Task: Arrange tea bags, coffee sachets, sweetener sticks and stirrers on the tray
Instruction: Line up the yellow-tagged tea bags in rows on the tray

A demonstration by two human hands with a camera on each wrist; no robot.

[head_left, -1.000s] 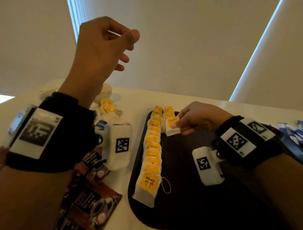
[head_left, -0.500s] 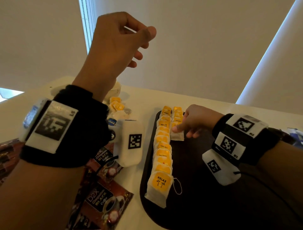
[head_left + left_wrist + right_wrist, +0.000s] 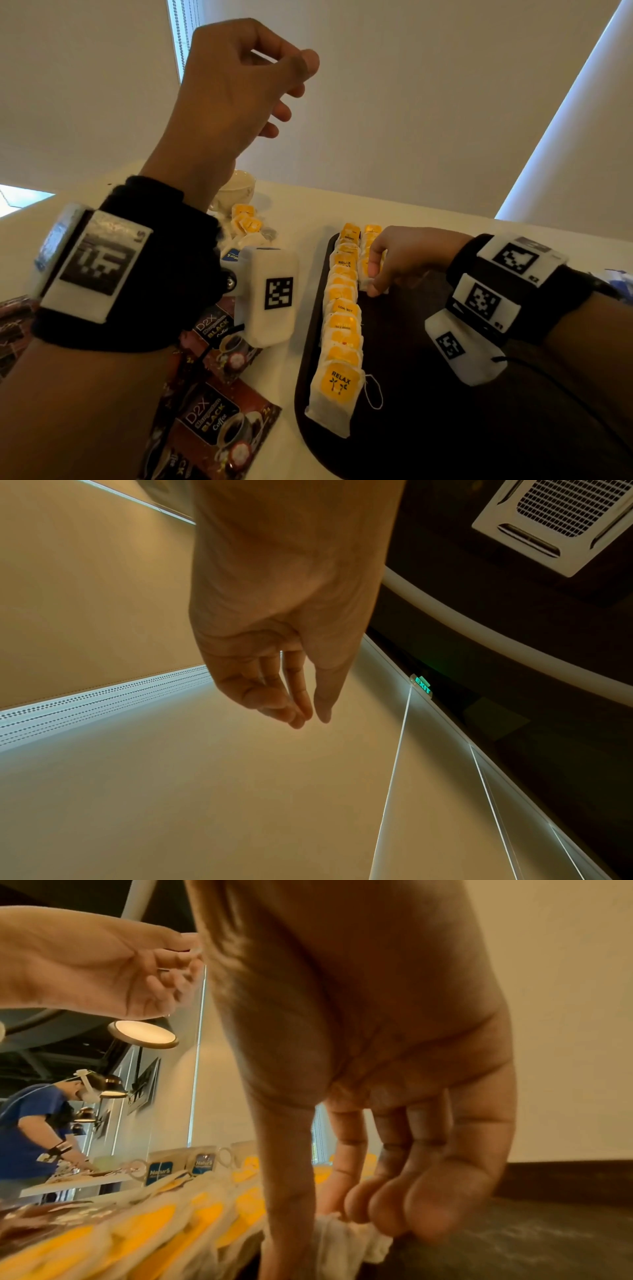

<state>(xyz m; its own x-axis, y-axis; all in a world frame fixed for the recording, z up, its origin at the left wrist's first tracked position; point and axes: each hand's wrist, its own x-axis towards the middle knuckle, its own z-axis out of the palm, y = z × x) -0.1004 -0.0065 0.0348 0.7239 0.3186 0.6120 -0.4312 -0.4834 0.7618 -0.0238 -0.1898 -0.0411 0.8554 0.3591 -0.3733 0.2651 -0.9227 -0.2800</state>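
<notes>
Now the tea-bag step: on the tray, beside a full row, the right hand pinches a tea bag onto a second row. Left hand is raised, loosely curled, holding nothing. Next: release, fetch another bag.

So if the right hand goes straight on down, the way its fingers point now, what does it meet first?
The tea bag under its fingertips, which the right hand already pinches, lying on the tray. Beneath it is only the tray floor, as far as I can see.
</notes>
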